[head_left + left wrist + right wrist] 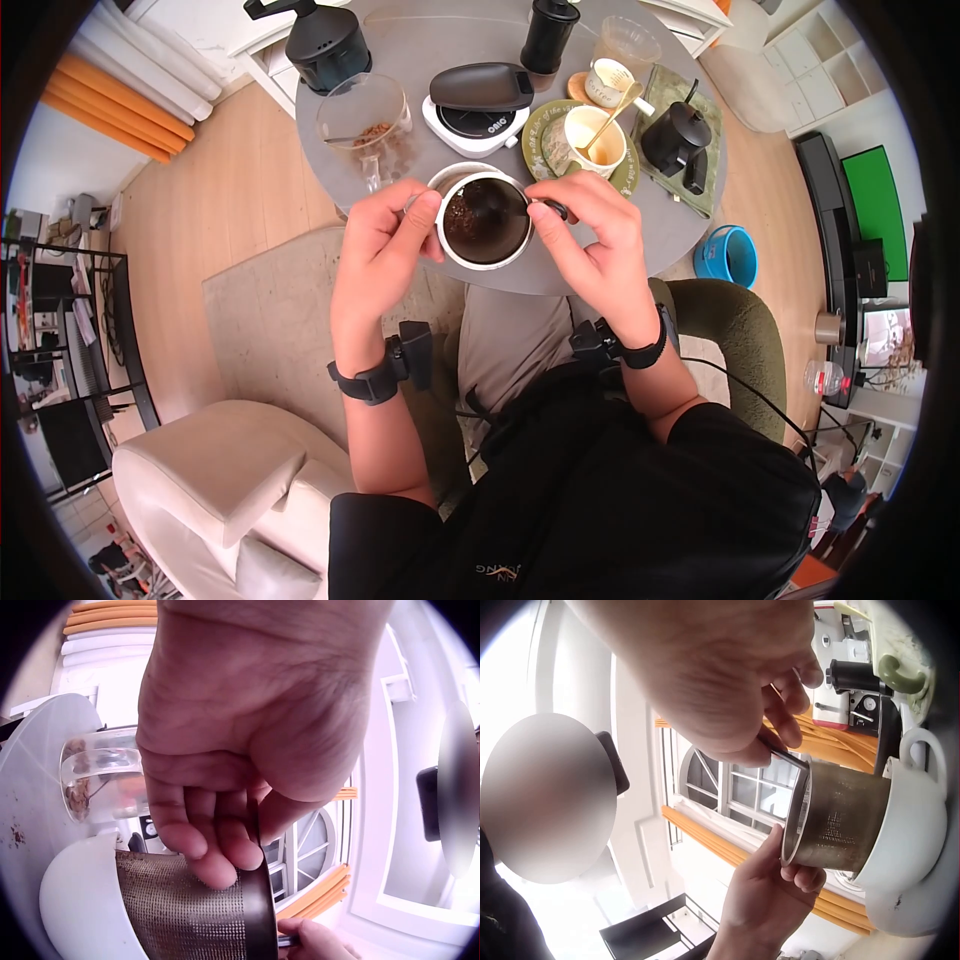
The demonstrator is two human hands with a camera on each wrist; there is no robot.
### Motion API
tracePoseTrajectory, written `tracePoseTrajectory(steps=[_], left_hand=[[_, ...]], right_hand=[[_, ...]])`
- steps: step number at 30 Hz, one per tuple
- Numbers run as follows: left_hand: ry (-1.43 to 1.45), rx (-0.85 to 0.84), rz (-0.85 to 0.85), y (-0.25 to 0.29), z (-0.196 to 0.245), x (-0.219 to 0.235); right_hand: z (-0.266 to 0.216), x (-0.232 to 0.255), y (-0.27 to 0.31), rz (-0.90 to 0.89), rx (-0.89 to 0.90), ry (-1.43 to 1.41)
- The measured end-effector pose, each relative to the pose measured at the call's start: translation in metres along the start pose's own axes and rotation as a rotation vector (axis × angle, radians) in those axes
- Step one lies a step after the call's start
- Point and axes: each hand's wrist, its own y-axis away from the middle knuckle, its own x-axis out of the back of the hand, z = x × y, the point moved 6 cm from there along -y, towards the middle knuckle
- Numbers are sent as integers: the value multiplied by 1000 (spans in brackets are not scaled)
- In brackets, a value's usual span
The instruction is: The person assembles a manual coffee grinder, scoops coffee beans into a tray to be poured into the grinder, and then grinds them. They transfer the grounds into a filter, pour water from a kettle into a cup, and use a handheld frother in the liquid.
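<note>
Seeming light and stiff, the mesh filter (846, 810) is pinched at its rim (259, 915) by left grip (385, 240), handle (786, 755) by right grip (600, 235): good spots, cup (911, 825) below.

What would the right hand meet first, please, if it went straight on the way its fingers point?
Most likely the filter, whose handle the right hand pinches, though depth is hard to judge.

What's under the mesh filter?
A white cup; the mesh filter sits partly down in it. The cup's inner bottom and any contents can't be seen, covered by filter and cup wall.
</note>
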Motion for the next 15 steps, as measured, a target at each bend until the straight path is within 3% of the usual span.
tracePoseTrajectory(steps=[11, 15], left_hand=[[100, -15, 60, -3, -10, 6], [147, 50, 72, -6, -23, 9]], right_hand=[[2, -4, 0, -59, -49, -19], [7, -6, 2, -85, -78, -20]])
